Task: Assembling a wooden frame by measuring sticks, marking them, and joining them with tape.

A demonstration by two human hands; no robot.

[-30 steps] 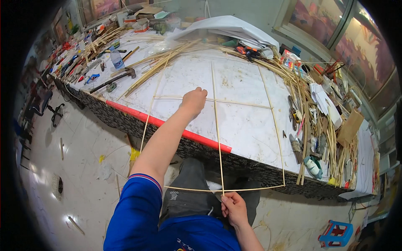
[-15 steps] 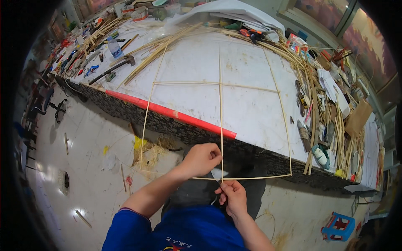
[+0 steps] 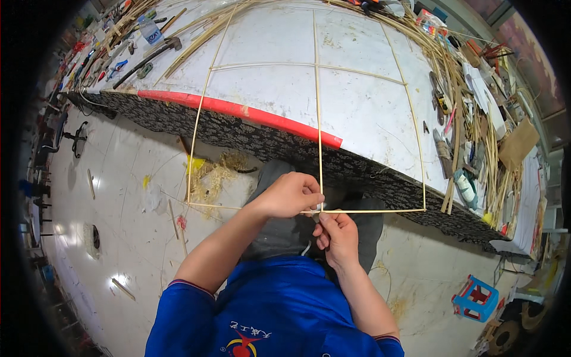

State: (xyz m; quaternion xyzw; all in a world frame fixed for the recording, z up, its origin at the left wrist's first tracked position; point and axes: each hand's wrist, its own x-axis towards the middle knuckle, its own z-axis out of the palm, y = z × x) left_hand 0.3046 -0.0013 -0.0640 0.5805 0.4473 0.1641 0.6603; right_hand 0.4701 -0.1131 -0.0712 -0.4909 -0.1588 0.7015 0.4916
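Observation:
A light frame of thin bamboo strips (image 3: 319, 113) leans over the table edge toward me, with a cross strip halfway and a bottom strip (image 3: 375, 211) across my lap. Where the middle strip meets the bottom one, both hands come together. My left hand (image 3: 290, 196) is closed just left of the joint, its fingertips beside the middle strip; what they hold is too small to make out. Just under the joint, my right hand (image 3: 340, 237) pinches the frame between thumb and forefinger, other fingers curled. A small whitish thing shows between the hands, its kind unclear.
The white-topped table (image 3: 267, 95) has a red strip (image 3: 238, 110) along its edge. A hammer (image 3: 148, 59), a bottle (image 3: 150, 30) and tools lie left. Bamboo strips and knives crowd the right side. Shavings (image 3: 214, 178) and a blue stool (image 3: 476, 297) are on the floor.
The view has tilted down, so table and frame sit higher in the picture. My left hand has come down closer to the joint and to my right hand.

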